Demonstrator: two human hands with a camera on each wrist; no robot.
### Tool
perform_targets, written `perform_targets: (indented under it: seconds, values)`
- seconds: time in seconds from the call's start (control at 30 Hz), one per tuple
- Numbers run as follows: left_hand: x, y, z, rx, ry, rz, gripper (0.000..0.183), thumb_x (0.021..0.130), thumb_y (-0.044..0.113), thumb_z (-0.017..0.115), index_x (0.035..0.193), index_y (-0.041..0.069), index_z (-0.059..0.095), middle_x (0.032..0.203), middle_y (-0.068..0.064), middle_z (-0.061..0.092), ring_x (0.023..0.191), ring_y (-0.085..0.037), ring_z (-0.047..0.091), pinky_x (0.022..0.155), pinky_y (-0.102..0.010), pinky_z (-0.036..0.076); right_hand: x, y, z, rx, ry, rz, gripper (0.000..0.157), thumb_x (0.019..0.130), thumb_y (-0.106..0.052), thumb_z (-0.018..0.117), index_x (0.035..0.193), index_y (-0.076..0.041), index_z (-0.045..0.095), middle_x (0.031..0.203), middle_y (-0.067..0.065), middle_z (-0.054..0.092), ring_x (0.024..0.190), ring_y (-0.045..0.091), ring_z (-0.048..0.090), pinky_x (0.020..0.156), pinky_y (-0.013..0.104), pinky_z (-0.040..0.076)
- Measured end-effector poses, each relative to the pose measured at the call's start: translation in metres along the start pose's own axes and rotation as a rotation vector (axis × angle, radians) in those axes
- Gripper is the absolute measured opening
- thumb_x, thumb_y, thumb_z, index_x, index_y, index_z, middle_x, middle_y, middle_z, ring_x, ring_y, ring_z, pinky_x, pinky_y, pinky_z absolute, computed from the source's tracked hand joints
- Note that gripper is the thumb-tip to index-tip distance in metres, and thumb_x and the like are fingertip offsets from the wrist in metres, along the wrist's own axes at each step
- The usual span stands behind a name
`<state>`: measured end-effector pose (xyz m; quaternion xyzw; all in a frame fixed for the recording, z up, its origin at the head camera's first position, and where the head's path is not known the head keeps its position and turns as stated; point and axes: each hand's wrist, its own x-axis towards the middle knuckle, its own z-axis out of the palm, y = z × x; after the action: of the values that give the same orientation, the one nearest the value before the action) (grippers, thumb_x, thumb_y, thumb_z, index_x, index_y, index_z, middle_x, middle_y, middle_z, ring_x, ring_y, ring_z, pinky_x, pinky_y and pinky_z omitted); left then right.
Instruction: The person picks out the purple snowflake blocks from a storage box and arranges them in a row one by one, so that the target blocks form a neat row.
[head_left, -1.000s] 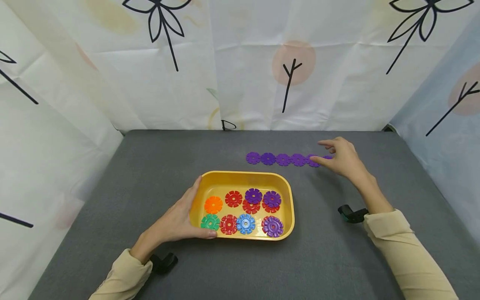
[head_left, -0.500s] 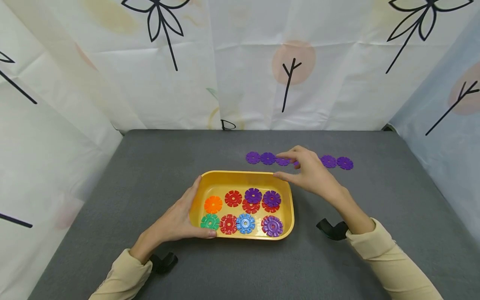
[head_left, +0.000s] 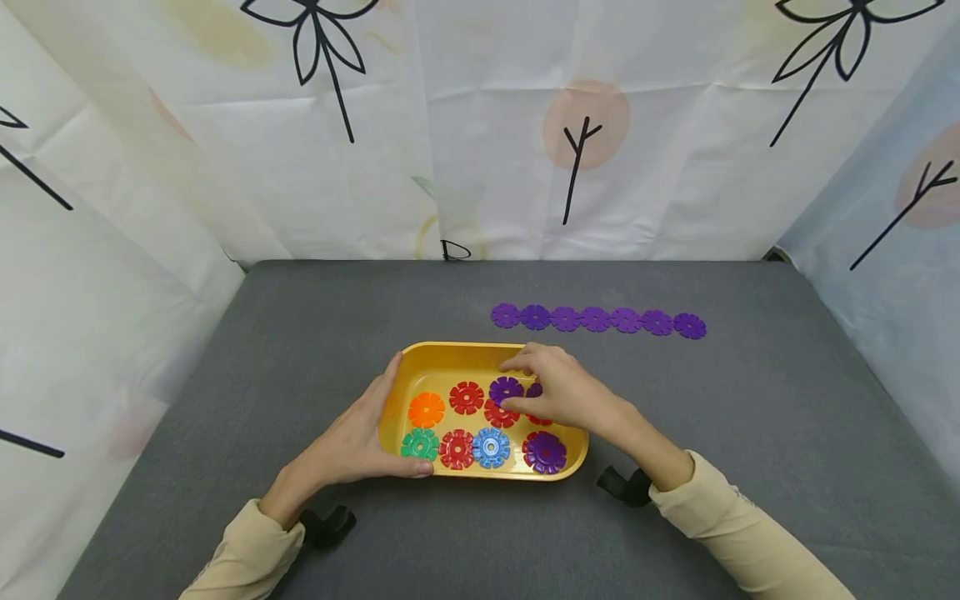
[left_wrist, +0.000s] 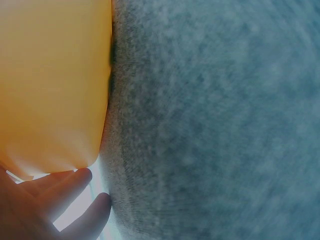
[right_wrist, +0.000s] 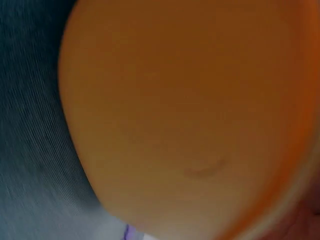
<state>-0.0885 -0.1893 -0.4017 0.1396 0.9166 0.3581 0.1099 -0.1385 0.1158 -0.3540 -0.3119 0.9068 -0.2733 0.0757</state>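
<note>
My left hand (head_left: pixel 356 437) grips the left end of a yellow tray (head_left: pixel 442 362), thumb along the front rim, fingers round the far corner. In the left wrist view its fingers (left_wrist: pixel 70 192) lie against the tray's side. Over the tray's right half is my right hand (head_left: pixel 570 392), thumb and forefinger spread apart. Its thumb tip overlaps the edge of a purple notched flower disc (head_left: pixel 506 390); a second purple disc (head_left: pixel 534 390) is mostly hidden behind the hand. Outside the tray's wall (right_wrist: pixel 170 100), the right wrist camera shows little of the hand.
Red discs (head_left: pixel 467 397), an orange disc (head_left: pixel 426 410), a green disc (head_left: pixel 420 444), a blue disc (head_left: pixel 491 448) and a larger purple disc (head_left: pixel 545 452) lie in the tray. Behind it, a row of several purple discs (head_left: pixel 596 319) lies on the grey table (head_left: pixel 750 400).
My right hand has moved left and toward me, from the right part of the purple row to over the tray. The full row now shows. My left hand stays on the tray.
</note>
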Motion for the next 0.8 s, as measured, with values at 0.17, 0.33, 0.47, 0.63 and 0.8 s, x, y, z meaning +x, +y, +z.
perform_targets:
  seconds: [0.17, 0.33, 0.47, 0.63, 0.8]
  values:
    - [-0.001, -0.001, 0.0, -0.007, 0.0, 0.003, 0.14, 0.064, 0.059, 0.089, 0.166, 0.027, -0.002, 0.154, -0.012, 0.039, 0.12, -0.025, 0.051, 0.095, -0.042, 0.054, 0.006, 0.003, 0.016, -0.022, -0.063, 0.007, 0.046, 0.086, -0.023, 0.083, 0.124, 0.001, 0.071, 0.117, 0.014, 0.072, 0.106, 0.027, 0.066, 0.091, 0.039, 0.055]
    - [0.0, -0.001, -0.001, -0.011, -0.002, 0.017, 0.14, 0.065, 0.059, 0.089, 0.165, 0.027, -0.002, 0.153, -0.012, 0.039, 0.119, -0.025, 0.051, 0.095, -0.042, 0.054, 0.009, 0.006, 0.024, -0.056, -0.086, 0.008, 0.044, 0.087, -0.023, 0.083, 0.123, -0.001, 0.072, 0.117, 0.014, 0.073, 0.109, 0.028, 0.065, 0.099, 0.044, 0.051]
    - [0.0, -0.001, -0.002, -0.009, -0.002, 0.023, 0.14, 0.065, 0.059, 0.089, 0.165, 0.026, -0.002, 0.154, -0.012, 0.039, 0.119, -0.025, 0.051, 0.095, -0.042, 0.054, 0.01, 0.007, 0.026, -0.071, -0.089, -0.01, 0.043, 0.086, -0.021, 0.084, 0.122, -0.002, 0.073, 0.112, 0.011, 0.073, 0.101, 0.023, 0.063, 0.094, 0.04, 0.05]
    - [-0.001, -0.001, -0.001, -0.016, -0.001, 0.031, 0.14, 0.064, 0.058, 0.089, 0.166, 0.025, -0.001, 0.153, -0.012, 0.04, 0.119, -0.025, 0.051, 0.095, -0.042, 0.055, 0.012, 0.006, 0.025, -0.05, -0.126, 0.013, 0.047, 0.084, -0.021, 0.085, 0.125, -0.002, 0.072, 0.106, 0.009, 0.071, 0.091, 0.017, 0.057, 0.084, 0.03, 0.047]
    - [-0.001, -0.001, -0.001, -0.015, 0.001, 0.033, 0.14, 0.065, 0.058, 0.09, 0.166, 0.024, -0.001, 0.153, -0.012, 0.039, 0.12, -0.025, 0.052, 0.095, -0.042, 0.055, 0.014, 0.007, 0.025, 0.002, -0.153, 0.053, 0.048, 0.084, -0.02, 0.086, 0.125, 0.0, 0.071, 0.101, 0.009, 0.066, 0.087, 0.015, 0.054, 0.076, 0.024, 0.046]
